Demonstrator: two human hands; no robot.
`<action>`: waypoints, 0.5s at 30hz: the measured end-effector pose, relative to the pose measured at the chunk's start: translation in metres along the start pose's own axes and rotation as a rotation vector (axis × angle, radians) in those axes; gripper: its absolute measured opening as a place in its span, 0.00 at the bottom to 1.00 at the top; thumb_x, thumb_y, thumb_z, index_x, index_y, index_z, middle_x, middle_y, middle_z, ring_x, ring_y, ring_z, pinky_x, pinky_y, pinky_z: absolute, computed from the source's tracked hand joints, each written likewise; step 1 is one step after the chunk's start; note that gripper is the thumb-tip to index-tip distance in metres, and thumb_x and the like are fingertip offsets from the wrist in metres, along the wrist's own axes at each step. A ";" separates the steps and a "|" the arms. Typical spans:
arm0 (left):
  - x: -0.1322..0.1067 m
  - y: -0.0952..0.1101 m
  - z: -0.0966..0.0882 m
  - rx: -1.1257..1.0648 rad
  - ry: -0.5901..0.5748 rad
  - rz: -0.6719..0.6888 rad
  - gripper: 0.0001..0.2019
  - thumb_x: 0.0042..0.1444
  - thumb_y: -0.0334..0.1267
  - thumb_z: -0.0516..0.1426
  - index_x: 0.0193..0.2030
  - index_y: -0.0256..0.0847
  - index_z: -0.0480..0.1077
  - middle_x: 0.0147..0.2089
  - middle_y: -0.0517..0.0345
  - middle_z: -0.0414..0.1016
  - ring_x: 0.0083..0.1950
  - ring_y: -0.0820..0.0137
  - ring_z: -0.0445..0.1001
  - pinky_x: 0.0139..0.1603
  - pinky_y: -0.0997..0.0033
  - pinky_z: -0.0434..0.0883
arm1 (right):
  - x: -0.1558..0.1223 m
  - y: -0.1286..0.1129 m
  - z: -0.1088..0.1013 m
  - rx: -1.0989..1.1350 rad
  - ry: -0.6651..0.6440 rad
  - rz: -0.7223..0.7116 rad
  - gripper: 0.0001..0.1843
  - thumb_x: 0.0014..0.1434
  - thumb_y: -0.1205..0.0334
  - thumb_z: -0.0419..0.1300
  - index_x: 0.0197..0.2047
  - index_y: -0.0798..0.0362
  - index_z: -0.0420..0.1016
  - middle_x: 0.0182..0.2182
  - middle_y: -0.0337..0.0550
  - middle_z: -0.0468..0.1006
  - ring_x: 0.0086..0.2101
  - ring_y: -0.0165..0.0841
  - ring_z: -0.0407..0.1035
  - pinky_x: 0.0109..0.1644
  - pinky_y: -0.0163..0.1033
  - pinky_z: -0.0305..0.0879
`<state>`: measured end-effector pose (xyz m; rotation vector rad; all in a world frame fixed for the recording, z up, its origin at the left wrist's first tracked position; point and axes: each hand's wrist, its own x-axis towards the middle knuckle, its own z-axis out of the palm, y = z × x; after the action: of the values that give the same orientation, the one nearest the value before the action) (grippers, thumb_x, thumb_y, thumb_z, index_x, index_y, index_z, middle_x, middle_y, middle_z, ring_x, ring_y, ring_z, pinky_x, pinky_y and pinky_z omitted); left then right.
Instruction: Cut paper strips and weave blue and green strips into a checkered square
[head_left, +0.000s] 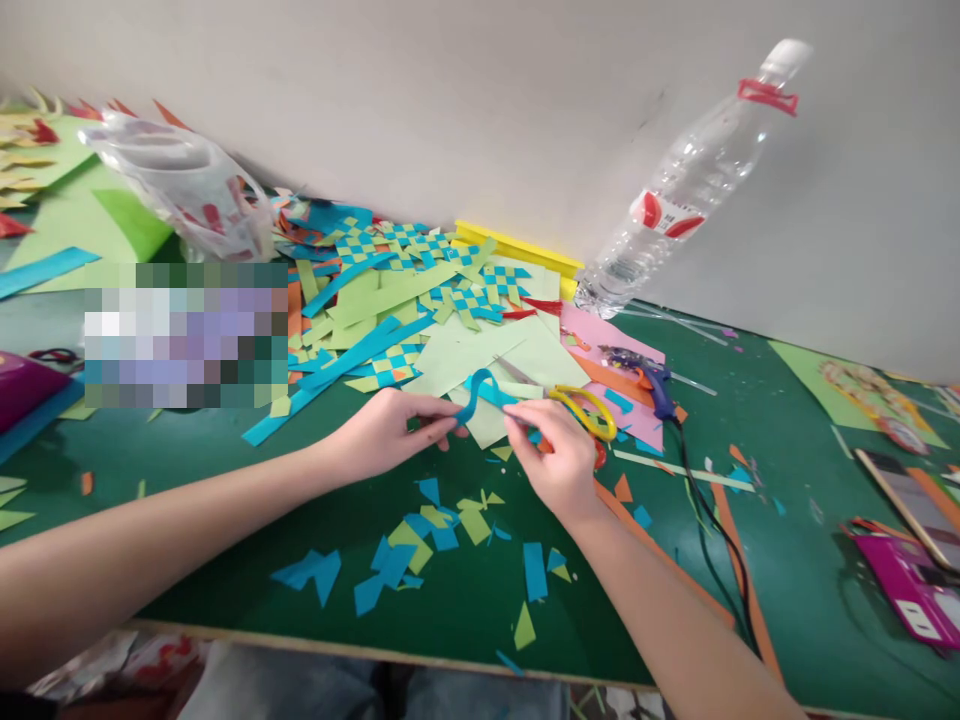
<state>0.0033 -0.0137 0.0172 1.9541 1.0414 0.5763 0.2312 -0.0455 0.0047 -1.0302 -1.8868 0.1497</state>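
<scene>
A narrow blue paper strip (482, 382) arches up in a loop between my two hands. My left hand (397, 430) pinches its left end between thumb and fingers. At the other end, my right hand (559, 445) grips the strip with thumb and forefinger. Pale green paper sheets (457, 362) lie just beyond the strip. Scissors with yellow handles (592, 412) rest behind my right hand, partly hidden by it. Small blue and green paper scraps (397, 560) are scattered on the green table in front of my hands.
Woven blue-and-green paper pieces (420, 245) pile up behind. A tall plastic bottle (686, 190) leans near the wall. A blue glue gun (661, 390) with a black cord lies on pink paper at right. A white plastic bag (187, 190) stands at left; a phone (911, 500) lies far right.
</scene>
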 end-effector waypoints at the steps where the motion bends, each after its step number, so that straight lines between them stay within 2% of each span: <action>1: -0.001 0.001 0.002 -0.022 -0.022 0.014 0.16 0.61 0.44 0.53 0.48 0.41 0.76 0.35 0.58 0.82 0.35 0.69 0.79 0.39 0.74 0.74 | -0.001 -0.002 0.001 -0.016 -0.055 -0.073 0.11 0.61 0.68 0.57 0.45 0.49 0.76 0.37 0.43 0.80 0.37 0.34 0.73 0.44 0.43 0.70; 3: -0.002 0.002 0.005 -0.045 -0.080 0.045 0.16 0.61 0.42 0.52 0.50 0.42 0.75 0.36 0.59 0.82 0.38 0.68 0.79 0.41 0.74 0.74 | -0.002 -0.003 0.002 -0.056 -0.164 -0.165 0.14 0.62 0.67 0.56 0.50 0.48 0.75 0.39 0.44 0.80 0.39 0.35 0.73 0.46 0.45 0.69; 7: -0.002 0.003 0.003 -0.103 -0.120 0.068 0.17 0.64 0.43 0.49 0.50 0.42 0.75 0.40 0.58 0.81 0.41 0.67 0.78 0.43 0.73 0.73 | -0.004 -0.002 0.004 -0.125 -0.325 -0.221 0.21 0.63 0.61 0.56 0.59 0.52 0.68 0.41 0.46 0.78 0.41 0.37 0.71 0.49 0.48 0.66; 12: -0.001 0.004 0.000 -0.169 -0.093 -0.017 0.23 0.66 0.50 0.45 0.42 0.38 0.76 0.39 0.58 0.80 0.41 0.66 0.77 0.44 0.73 0.72 | -0.005 0.001 0.004 -0.171 -0.357 -0.243 0.24 0.63 0.61 0.55 0.62 0.54 0.65 0.44 0.48 0.77 0.43 0.38 0.69 0.51 0.48 0.65; 15: 0.000 0.002 0.002 -0.158 -0.087 -0.009 0.21 0.65 0.50 0.48 0.47 0.39 0.75 0.39 0.58 0.81 0.41 0.67 0.78 0.45 0.74 0.72 | -0.005 0.001 0.004 -0.170 -0.375 -0.250 0.22 0.63 0.62 0.55 0.60 0.52 0.67 0.44 0.47 0.77 0.44 0.37 0.69 0.51 0.48 0.64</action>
<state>0.0054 -0.0156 0.0179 1.8191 0.9223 0.5467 0.2296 -0.0468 -0.0018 -0.9133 -2.3865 0.0378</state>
